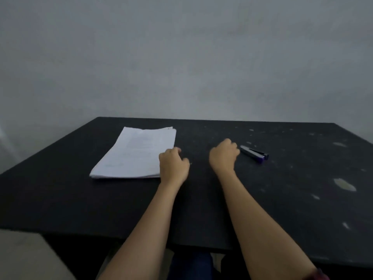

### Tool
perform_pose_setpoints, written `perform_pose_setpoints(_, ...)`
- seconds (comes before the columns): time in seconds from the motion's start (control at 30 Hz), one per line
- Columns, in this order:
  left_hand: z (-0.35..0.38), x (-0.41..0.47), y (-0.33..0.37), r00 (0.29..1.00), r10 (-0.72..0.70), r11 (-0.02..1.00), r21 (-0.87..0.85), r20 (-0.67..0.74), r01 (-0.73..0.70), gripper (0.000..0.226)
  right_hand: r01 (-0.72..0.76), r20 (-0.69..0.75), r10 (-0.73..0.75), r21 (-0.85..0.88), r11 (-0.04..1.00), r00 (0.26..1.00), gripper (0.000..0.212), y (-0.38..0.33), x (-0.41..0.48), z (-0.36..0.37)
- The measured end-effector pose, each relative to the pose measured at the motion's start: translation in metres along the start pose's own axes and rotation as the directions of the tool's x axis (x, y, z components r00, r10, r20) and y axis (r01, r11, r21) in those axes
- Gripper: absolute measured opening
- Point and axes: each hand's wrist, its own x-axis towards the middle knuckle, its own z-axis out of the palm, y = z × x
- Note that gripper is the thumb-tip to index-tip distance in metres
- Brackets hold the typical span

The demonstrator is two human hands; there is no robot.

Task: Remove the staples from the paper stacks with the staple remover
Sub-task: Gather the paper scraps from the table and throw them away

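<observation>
A white paper stack [134, 153] lies flat on the left half of the black table [282, 188]. My left hand [173, 165] rests at the stack's near right corner, fingers loosely curled and touching its edge, with nothing in it. A grey and purple staple remover [254, 154] lies on the table right of centre. My right hand [223, 155] sits just left of the remover, fingers curled, its fingertips close to the tool's near end; no grip on it shows.
The table's worn top has pale chipped patches [344, 184] on its right side. A plain grey wall [181, 57] stands behind the far edge. A beige surface [24, 257] lies below the table's near left corner.
</observation>
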Motion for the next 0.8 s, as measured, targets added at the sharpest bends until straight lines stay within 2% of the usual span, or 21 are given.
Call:
perform_pose_setpoints(0.07, 0.009, 0.009, 0.002, 0.992, -0.001, 0.976, 0.216, 0.129, -0.027, 0.043, -0.066, -0.013, 0.065, -0.295, 0.953, 0.998, 0.043, 0.016, 0.022, -0.01)
perform_pose_setpoints(0.17, 0.014, 0.019, 0.002, 0.982, -0.023, 0.906, 0.42, 0.188, -0.059, 0.037, -0.09, -0.011, 0.097, -0.485, 0.87, 0.995, 0.057, 0.037, 0.046, -0.015)
perform_pose_setpoints(0.3, 0.013, 0.023, 0.002, 0.979, -0.064, 0.85, 0.525, 0.195, -0.049, 0.026, -0.15, -0.022, 0.161, -0.497, 0.855, 0.987, 0.047, 0.048, 0.064, -0.017)
perform_pose_setpoints(0.4, 0.014, 0.025, 0.002, 0.975, -0.077, 0.82, 0.57, 0.21, -0.058, 0.022, -0.136, -0.007, 0.157, -0.543, 0.829, 0.988, 0.035, 0.048, 0.07, -0.018)
perform_pose_setpoints(0.47, 0.013, 0.028, 0.0, 0.971, -0.089, 0.818, 0.573, 0.221, -0.056, 0.021, -0.07, 0.025, 0.101, -0.562, 0.824, 0.995, 0.033, 0.045, 0.073, -0.014)
perform_pose_setpoints(0.53, 0.01, 0.032, 0.0, 0.968, -0.102, 0.823, 0.566, 0.228, -0.046, 0.021, 0.124, 0.121, -0.067, -0.558, 0.82, 0.99, 0.037, 0.036, 0.076, -0.007)
perform_pose_setpoints(0.6, 0.007, 0.035, 0.001, 0.961, -0.115, 0.834, 0.55, 0.253, -0.045, 0.023, 0.39, 0.286, -0.285, -0.438, 0.81, 0.915, 0.039, 0.026, 0.077, 0.003)
perform_pose_setpoints(0.67, 0.006, 0.037, 0.003, 0.953, -0.119, 0.845, 0.532, 0.278, -0.05, 0.024, 0.582, 0.438, -0.442, -0.265, 0.769, 0.783, 0.038, 0.015, 0.075, 0.012)
perform_pose_setpoints(0.73, 0.005, 0.038, 0.005, 0.956, -0.1, 0.862, 0.505, 0.275, -0.055, 0.02, 0.709, 0.548, -0.535, -0.162, 0.686, 0.643, 0.037, 0.007, 0.071, 0.021)
perform_pose_setpoints(0.8, 0.007, 0.04, 0.007, 0.968, -0.061, 0.89, 0.452, 0.245, -0.058, 0.023, 0.77, 0.616, -0.566, -0.107, 0.629, 0.548, 0.039, 0.003, 0.067, 0.028)
